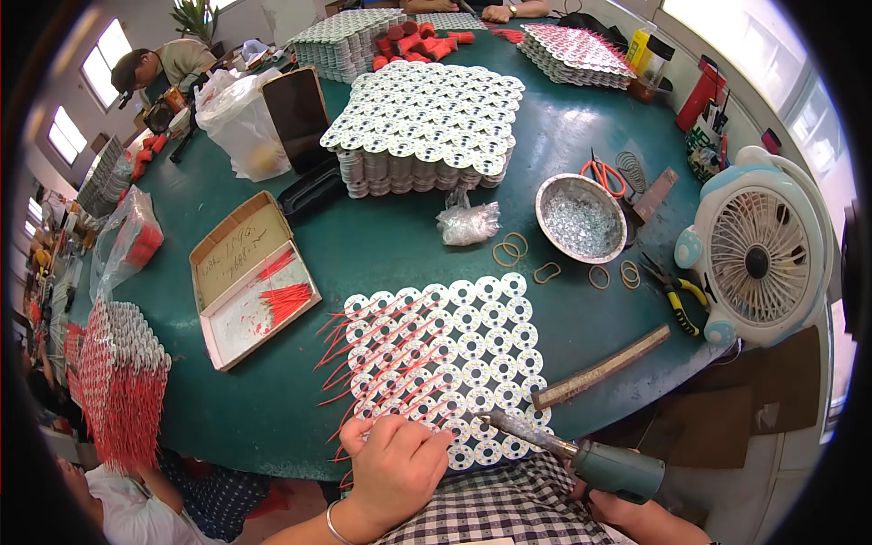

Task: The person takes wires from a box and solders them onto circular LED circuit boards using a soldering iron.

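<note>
A panel of round white circuit boards (472, 345) lies flat in front of me, with thin red wires (363, 363) attached across its left part and trailing off that edge. Over its lower left corner, my left hand (400, 463) is closed in a pinch; what sits between the fingertips is hidden, though red wires surround them. At the lower right, my right hand (622, 509) is closed round a soldering iron (618, 468) with a dark green, gun-like body. Its dark tip points left, just over the panel's lower rows.
An open cardboard box (259, 282) with red wires stands left. Beyond are stacked board panels (422, 127). A metal bowl of bits (581, 218), yellow-handled pliers (677, 295), a wooden strip (599, 366) and a fan (754, 254) are at right. Wired boards (123, 381) hang over the left edge.
</note>
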A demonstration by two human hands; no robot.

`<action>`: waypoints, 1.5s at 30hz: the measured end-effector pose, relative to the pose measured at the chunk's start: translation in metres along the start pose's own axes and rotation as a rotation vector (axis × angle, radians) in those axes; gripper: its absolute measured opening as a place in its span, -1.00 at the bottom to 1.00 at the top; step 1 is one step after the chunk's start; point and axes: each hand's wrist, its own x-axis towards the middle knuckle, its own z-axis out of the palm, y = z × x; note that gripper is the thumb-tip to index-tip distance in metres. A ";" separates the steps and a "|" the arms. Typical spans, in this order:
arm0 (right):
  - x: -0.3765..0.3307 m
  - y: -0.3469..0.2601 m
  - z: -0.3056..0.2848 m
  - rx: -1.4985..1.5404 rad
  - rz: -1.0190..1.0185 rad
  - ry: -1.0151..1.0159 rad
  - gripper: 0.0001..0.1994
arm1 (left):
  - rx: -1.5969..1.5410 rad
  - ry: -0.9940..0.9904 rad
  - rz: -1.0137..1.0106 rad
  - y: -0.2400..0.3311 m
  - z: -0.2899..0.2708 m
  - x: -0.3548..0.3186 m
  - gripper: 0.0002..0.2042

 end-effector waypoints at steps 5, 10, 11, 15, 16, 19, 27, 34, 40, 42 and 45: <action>-0.010 0.019 -0.009 -0.012 -0.151 -0.069 -0.71 | 0.020 -0.015 0.038 0.005 0.000 -0.006 -0.86; -0.014 0.010 -0.009 -0.250 -0.042 -0.086 -0.69 | 0.032 -0.041 0.069 0.005 0.002 -0.008 -0.86; -0.014 0.011 -0.008 -0.250 -0.042 -0.084 -0.69 | 0.026 -0.039 0.068 0.005 0.002 -0.008 -0.86; -0.016 0.016 -0.004 -0.318 -0.078 -0.055 -0.66 | 0.012 -0.038 0.062 0.004 0.004 -0.008 -0.86; -0.018 0.016 -0.004 -0.295 -0.051 -0.033 -0.66 | 0.012 -0.037 0.063 0.005 0.004 -0.009 -0.86; -0.009 0.004 -0.001 -0.364 -0.113 -0.064 -0.69 | 0.012 -0.040 0.060 0.005 0.004 -0.009 -0.86; -0.001 0.007 -0.006 -0.423 -0.196 -0.126 -0.73 | 0.017 -0.038 0.058 0.004 0.006 -0.010 -0.86; -0.015 0.005 0.001 0.074 0.043 0.042 -0.63 | -0.045 0.010 0.053 0.003 0.008 -0.010 -0.85; -0.018 0.013 -0.011 -0.093 0.009 -0.103 -0.64 | 0.029 0.002 0.072 0.006 -0.003 -0.021 -0.83; -0.019 0.012 -0.008 -0.127 -0.040 -0.044 -0.64 | 0.026 0.004 0.068 0.006 -0.001 -0.023 -0.83; -0.021 0.013 -0.009 -0.505 -0.191 -0.127 -0.64 | 0.020 0.018 0.060 0.006 -0.001 -0.025 -0.83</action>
